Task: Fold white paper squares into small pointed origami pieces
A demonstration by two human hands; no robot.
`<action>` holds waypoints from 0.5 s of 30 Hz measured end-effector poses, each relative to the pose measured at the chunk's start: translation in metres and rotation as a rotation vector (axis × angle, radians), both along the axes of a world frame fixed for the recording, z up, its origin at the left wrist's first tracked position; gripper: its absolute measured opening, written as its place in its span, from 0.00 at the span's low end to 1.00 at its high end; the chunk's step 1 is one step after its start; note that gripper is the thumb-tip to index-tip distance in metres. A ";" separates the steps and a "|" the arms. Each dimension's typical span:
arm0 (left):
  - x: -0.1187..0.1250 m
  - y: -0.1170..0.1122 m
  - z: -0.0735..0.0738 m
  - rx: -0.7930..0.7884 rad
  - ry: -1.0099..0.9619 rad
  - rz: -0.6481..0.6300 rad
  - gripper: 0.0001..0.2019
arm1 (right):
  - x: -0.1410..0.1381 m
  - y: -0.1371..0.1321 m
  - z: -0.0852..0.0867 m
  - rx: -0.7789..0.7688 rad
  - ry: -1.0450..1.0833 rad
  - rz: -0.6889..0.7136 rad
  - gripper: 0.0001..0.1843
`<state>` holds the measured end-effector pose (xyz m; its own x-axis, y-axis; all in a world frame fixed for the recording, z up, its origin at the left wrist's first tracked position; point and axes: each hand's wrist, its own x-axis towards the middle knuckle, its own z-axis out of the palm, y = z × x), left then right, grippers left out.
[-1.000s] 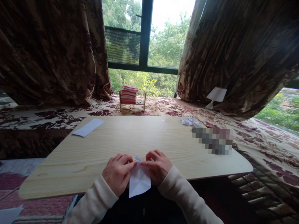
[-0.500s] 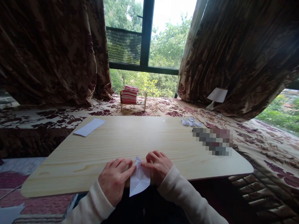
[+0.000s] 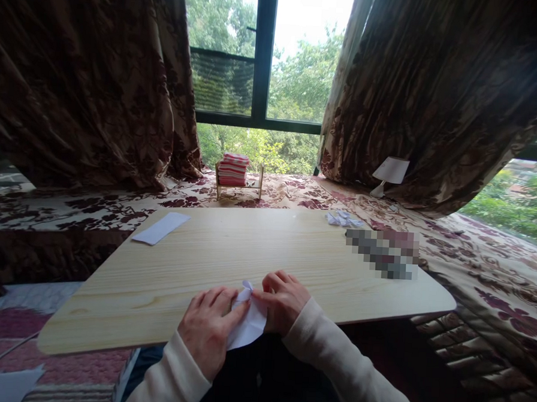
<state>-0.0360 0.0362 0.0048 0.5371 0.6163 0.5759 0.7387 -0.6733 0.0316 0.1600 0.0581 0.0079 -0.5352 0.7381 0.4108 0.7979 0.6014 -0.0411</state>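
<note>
Folded white paper (image 3: 249, 329) is held at the near edge of the surface (image 3: 203, 251), around the middle of that edge, and its lower end reaches past the edge. The left hand (image 3: 210, 324) has its thumb laid on the paper, with the other fingers bent and close together. The right hand (image 3: 285, 298) has its fingers curled, with thumb and forefinger nearly closed on the paper near its narrow upper end; the exact grip underneath is hidden. It seems that a fold is being shaped there. To do this well, I would keep the left thumb steady, align the layers first, and press the crease outward gently, since thin paper may wrinkle or tear. Resting the lower end on the surface would also give firmer support.
</note>
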 end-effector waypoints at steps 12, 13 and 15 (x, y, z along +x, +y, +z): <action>-0.002 0.012 0.021 -0.225 -0.090 -0.092 0.19 | -0.001 -0.001 0.001 -0.018 0.031 -0.020 0.11; -0.004 0.013 0.024 -0.248 -0.088 -0.105 0.19 | 0.000 -0.001 0.001 -0.022 0.027 -0.018 0.12; -0.007 0.013 0.030 -0.281 -0.089 -0.135 0.20 | 0.001 0.001 0.001 -0.030 0.016 -0.007 0.13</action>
<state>-0.0427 0.0487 0.0347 0.5798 0.6848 0.4415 0.6296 -0.7205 0.2906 0.1607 0.0593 0.0086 -0.5236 0.7538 0.3971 0.8009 0.5944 -0.0722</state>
